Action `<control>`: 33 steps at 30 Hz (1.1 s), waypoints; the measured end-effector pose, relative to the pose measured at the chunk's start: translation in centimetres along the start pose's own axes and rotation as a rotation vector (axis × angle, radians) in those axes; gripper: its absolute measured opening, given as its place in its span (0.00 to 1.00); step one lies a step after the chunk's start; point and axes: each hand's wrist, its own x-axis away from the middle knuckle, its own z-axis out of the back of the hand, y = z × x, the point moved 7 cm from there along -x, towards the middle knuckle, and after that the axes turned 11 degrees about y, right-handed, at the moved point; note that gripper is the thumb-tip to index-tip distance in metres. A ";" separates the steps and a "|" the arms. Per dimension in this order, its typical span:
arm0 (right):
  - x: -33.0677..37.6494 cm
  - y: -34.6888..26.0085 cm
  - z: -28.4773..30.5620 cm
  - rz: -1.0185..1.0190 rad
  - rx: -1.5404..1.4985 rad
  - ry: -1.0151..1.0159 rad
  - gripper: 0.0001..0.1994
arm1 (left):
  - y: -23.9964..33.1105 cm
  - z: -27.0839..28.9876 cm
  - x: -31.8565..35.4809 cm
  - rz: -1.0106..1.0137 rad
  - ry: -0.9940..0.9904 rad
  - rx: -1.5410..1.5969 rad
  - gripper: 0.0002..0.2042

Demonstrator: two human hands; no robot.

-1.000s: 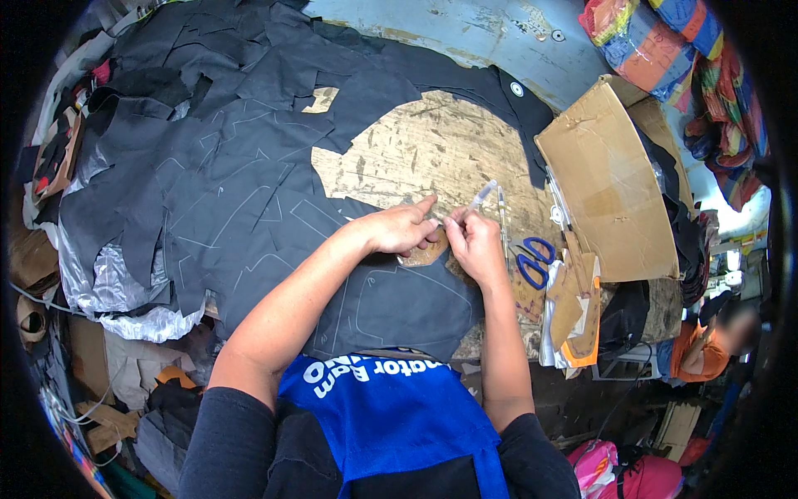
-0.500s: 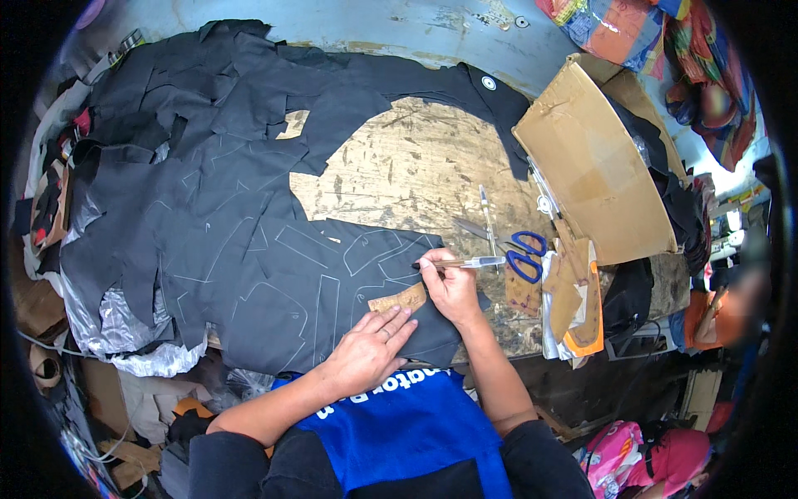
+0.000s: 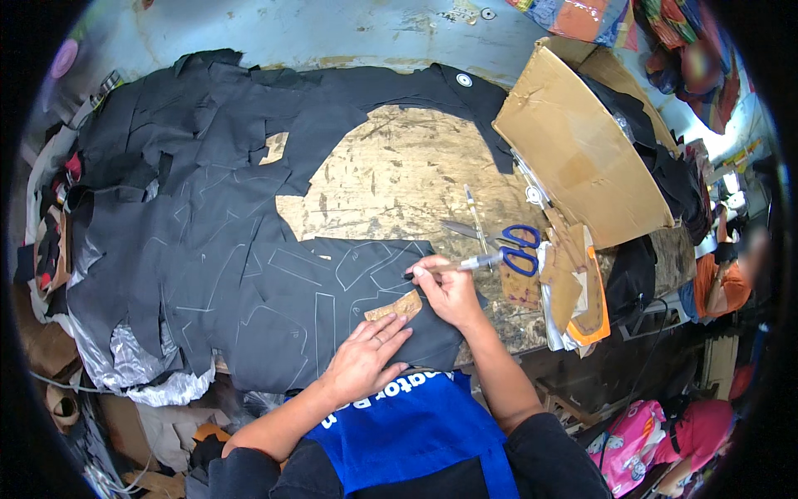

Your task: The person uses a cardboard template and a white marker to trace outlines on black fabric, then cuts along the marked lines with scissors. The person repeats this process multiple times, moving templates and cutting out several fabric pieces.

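Note:
My left hand (image 3: pixel 370 353) lies flat, fingers stretched out, with its fingertips pressing on a small tan curved template (image 3: pixel 394 307). The template rests on a black sheet of material (image 3: pixel 274 358) that bears several thin pale outlines. In my right hand (image 3: pixel 450 293) a pen (image 3: pixel 478 262) with a clear barrel is pinched, its dark tip at the sheet just above the template, near a drawn curved outline (image 3: pixel 399 264). Dark-blue-handled scissors (image 3: pixel 520 251) lie just right of the pen, and another slim pen (image 3: pixel 475 212) lies beyond it on the wooden table (image 3: pixel 399 170).
An opened cardboard box (image 3: pixel 582 145) stands at the right of the table. Tan templates and an orange-edged piece (image 3: pixel 594 312) lie before it. Black scraps (image 3: pixel 166 108) pile up at the far left, above crumpled silvery plastic (image 3: pixel 137 366). People sit at the right edge.
The whole view has shifted and tilted slightly. My right hand and the pen have moved a little left along the sheet, while my left hand stays on the template.

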 end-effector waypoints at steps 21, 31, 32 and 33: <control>4.1 -4.1 16.5 0.090 0.235 0.663 0.10 | -0.8 -0.2 0.3 0.092 0.027 -0.045 0.34; 6.4 -3.0 27.0 0.081 0.066 0.974 0.13 | -1.0 -0.5 0.4 0.081 0.026 -0.089 0.32; 6.3 -3.0 27.0 0.109 0.140 0.977 0.13 | -1.0 -0.5 0.4 0.078 0.027 -0.086 0.32; 6.3 -3.1 26.9 0.140 0.208 1.001 0.13 | -1.0 -0.5 0.3 0.078 0.027 -0.084 0.32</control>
